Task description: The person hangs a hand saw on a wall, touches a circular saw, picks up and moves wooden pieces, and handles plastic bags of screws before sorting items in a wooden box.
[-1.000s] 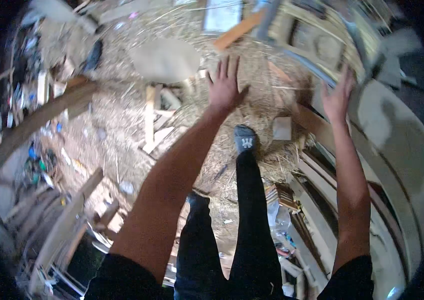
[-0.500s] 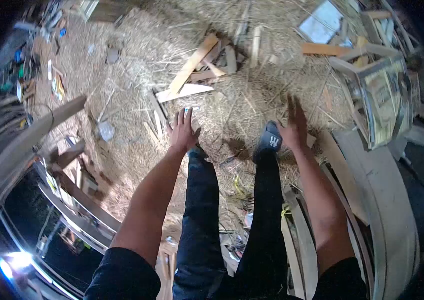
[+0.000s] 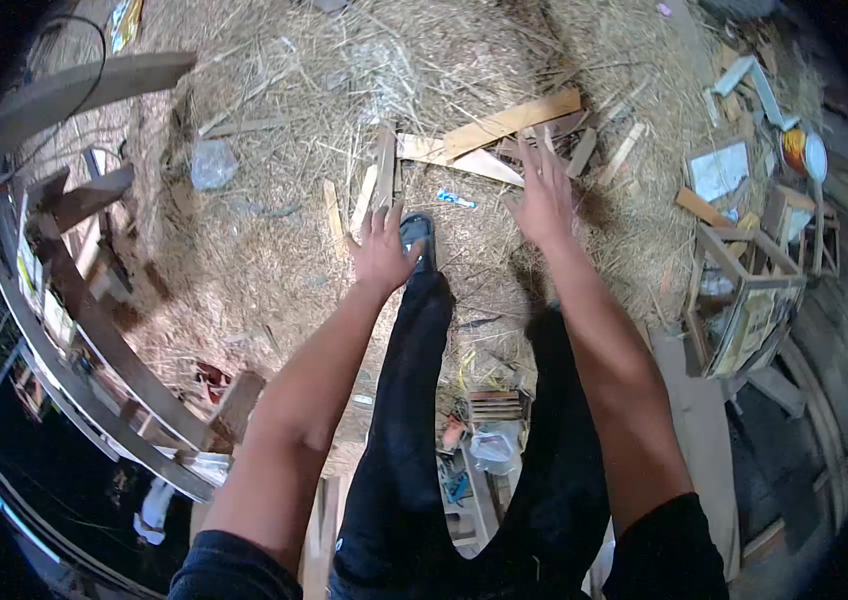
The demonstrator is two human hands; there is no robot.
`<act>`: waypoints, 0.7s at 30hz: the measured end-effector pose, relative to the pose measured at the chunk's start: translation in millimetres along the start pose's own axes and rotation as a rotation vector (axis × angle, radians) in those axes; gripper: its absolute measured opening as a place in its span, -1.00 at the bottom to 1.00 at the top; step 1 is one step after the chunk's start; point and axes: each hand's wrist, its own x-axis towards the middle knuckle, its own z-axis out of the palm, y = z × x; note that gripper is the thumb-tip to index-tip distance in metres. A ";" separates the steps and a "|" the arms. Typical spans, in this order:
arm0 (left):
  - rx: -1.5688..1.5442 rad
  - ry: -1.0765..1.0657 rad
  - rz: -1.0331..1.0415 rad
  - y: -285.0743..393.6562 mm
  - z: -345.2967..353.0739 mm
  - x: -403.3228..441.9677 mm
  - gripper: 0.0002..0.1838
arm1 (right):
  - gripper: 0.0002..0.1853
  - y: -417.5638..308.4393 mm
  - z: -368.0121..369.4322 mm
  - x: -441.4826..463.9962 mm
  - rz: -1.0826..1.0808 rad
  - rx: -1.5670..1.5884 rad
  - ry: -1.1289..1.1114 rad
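Observation:
My left hand (image 3: 384, 252) is held out with its fingers apart and nothing in it, just left of a dark slipper (image 3: 418, 240) on one foot. Farther right, my right hand (image 3: 544, 200) is also empty, fingers spread, and overlaps the view of a small pile of wood scraps. In that pile lie a light wooden board (image 3: 512, 122) and a pale pointed piece (image 3: 474, 163). A small blue wrapper (image 3: 457, 199) rests on the straw-covered ground between the hands. Short thin slats (image 3: 334, 210) lie beyond my left hand.
A wooden frame box (image 3: 744, 300) stands at the right, near a white panel (image 3: 718, 172) and an orange-and-white container (image 3: 804, 155). Long boards (image 3: 109, 340) curve along the left. Crumpled clear plastic (image 3: 214, 164) lies at the upper left. Stacked slats (image 3: 496, 405) show between the legs.
The view has turned and moved over the ground, bringing the wood pile nearer my right hand. One foot has stepped forward beside my left hand. Both hands remain open and empty.

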 end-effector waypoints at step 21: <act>-0.098 0.438 0.129 96.5 137.1 233.3 -0.15 | 0.24 136.1 125.2 150.3 -0.076 -0.609 -0.556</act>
